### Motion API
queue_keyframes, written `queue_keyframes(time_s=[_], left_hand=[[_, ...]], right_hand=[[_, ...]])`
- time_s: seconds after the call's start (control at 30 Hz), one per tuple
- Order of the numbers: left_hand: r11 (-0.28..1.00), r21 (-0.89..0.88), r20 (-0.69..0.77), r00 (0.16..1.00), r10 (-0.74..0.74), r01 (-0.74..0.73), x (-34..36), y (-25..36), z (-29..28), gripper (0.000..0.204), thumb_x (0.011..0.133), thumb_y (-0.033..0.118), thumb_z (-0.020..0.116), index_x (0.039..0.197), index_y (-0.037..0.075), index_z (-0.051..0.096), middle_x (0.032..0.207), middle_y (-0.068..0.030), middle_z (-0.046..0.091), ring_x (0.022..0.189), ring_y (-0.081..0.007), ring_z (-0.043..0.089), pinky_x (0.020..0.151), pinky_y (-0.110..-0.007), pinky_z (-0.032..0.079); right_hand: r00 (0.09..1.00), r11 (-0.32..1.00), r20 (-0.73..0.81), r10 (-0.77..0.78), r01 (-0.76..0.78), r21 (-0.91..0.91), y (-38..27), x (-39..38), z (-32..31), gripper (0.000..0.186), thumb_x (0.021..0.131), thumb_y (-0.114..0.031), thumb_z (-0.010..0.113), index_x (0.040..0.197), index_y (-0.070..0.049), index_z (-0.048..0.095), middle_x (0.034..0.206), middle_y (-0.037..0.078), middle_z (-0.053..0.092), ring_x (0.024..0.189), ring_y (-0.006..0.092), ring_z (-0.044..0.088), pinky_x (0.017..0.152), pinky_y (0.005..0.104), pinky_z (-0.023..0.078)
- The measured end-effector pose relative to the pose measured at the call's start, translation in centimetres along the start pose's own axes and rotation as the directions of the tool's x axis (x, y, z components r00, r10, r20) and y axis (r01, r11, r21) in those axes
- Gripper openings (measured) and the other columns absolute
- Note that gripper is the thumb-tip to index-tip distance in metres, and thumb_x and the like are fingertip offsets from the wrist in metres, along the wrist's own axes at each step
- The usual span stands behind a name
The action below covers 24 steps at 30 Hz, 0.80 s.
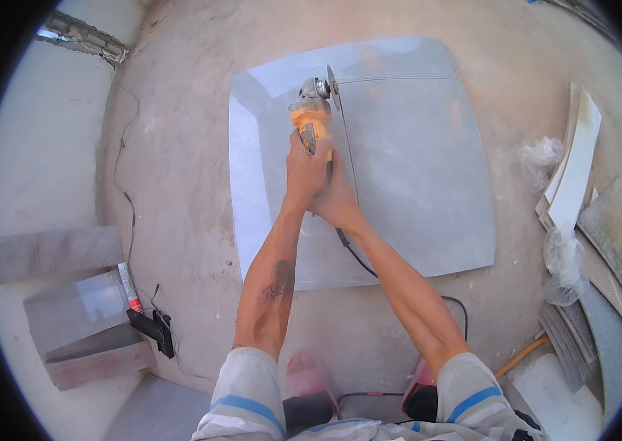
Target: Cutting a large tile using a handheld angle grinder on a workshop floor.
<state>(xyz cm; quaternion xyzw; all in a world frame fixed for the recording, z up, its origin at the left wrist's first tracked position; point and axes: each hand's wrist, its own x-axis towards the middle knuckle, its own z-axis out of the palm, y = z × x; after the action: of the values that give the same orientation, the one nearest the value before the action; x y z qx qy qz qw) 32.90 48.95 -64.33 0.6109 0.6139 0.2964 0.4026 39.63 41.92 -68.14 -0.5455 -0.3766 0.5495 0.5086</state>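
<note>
Both my hands are wrapped round a yellow angle grinder [311, 116] above a large grey tile [421, 169] on the floor. My left hand [305, 170] grips the body just behind the metal head. Farther back on the handle is my right hand [339, 197], its fingers partly hidden. A thin cutting disc [333, 87] stands upright at the right side of the head. Dark lines run across the tile, one sideways near its far edge and one lengthwise below the disc. Whether the disc touches the tile, I cannot tell.
A black power cord [355, 253] trails from the grinder toward my feet in pink slippers. At the left lie tile offcuts [68, 309], a sealant tube [129, 287] and a thin cable [133, 206] along the wall. Stacked tile pieces [619, 235] and clear plastic wrap [564, 264] are at the right.
</note>
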Motion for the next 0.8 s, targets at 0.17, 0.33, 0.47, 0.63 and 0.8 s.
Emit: queue_keyframes(time_s=[0.17,0.33,0.47,0.63,0.8], left_hand=[[0.996,0.075,-0.048,0.998,-0.036,0.039,3.9,0.5,0.3,0.073,0.085,0.046,0.064,0.130,-0.008,0.046,0.111,-0.0321,0.064,0.106,-0.0473,0.062,0.092,-0.048,0.048],[0.990,0.118,-0.080,0.994,-0.070,0.080,4.5,0.9,1.1,0.073,0.083,0.047,0.064,0.125,-0.011,0.053,0.113,-0.0290,0.065,0.106,-0.0392,0.064,0.092,-0.043,0.048],[0.982,0.170,-0.062,0.995,-0.072,0.082,5.3,0.7,0.6,0.073,0.083,0.049,0.065,0.123,-0.010,0.049,0.113,-0.0344,0.063,0.109,-0.0480,0.061,0.095,-0.048,0.047],[0.984,0.166,-0.046,0.997,-0.057,0.064,5.6,0.4,0.9,0.074,0.082,0.049,0.065,0.121,-0.012,0.050,0.113,-0.0349,0.063,0.108,-0.0483,0.061,0.095,-0.048,0.046],[0.977,0.197,-0.040,0.996,-0.081,0.088,5.4,0.8,0.7,0.075,0.081,0.049,0.065,0.121,-0.012,0.050,0.114,-0.0349,0.063,0.107,-0.0477,0.061,0.094,-0.047,0.047]], right_hand=[[0.992,0.994,0.060,0.111,-0.111,0.005,-2.0,3.2,-0.9,0.124,0.061,-0.022,0.090,0.156,-0.011,0.011,0.130,0.018,0.057,0.109,0.0314,0.064,0.086,0.0409,0.054],[0.992,0.993,0.037,0.119,-0.120,0.005,-2.5,3.3,-1.5,0.121,0.061,-0.022,0.087,0.156,-0.012,0.012,0.115,0.017,0.064,0.090,0.0272,0.069,0.072,0.0381,0.055],[0.990,0.991,0.048,0.130,-0.131,0.031,-2.6,3.5,-1.1,0.119,0.063,-0.019,0.084,0.157,-0.010,0.011,0.102,0.016,0.068,0.077,0.0255,0.069,0.064,0.0360,0.054],[0.998,0.997,0.025,0.055,-0.056,0.051,-1.7,3.9,-1.1,0.118,0.064,-0.018,0.083,0.157,-0.008,0.010,0.103,0.016,0.068,0.079,0.0262,0.069,0.066,0.0361,0.054],[0.995,0.994,0.036,0.094,-0.096,0.059,-2.1,3.6,-1.0,0.119,0.063,-0.020,0.083,0.157,-0.008,0.011,0.104,0.017,0.067,0.080,0.0274,0.069,0.068,0.0363,0.054]])
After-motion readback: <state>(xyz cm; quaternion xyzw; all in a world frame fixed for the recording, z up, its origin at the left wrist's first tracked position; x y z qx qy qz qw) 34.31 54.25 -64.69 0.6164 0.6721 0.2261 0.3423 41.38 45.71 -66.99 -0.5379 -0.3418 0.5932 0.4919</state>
